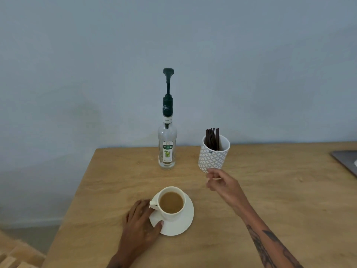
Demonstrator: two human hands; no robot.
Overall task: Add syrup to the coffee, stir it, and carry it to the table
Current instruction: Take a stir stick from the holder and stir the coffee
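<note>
Nearest the camera, the left hand (140, 219) is laid flat beside the saucer (180, 227), its thumb resting on the rim and its fingers straight, nothing being gripped. On the saucer the coffee cup (171, 202) is seen full of pale brown coffee, with no stirrer in it. Farther out, the right hand (220, 181) is held above the wooden counter (270, 190), fingers loosely curled; whether anything is pinched cannot be told. Just beyond it, dark stirrers (212, 139) are kept in a patterned holder (213, 153). Farthest back, the syrup bottle (167, 144) with its pump is left untouched. Stirring and carrying are judged outstanding; whether syrup is already added cannot be told.
</note>
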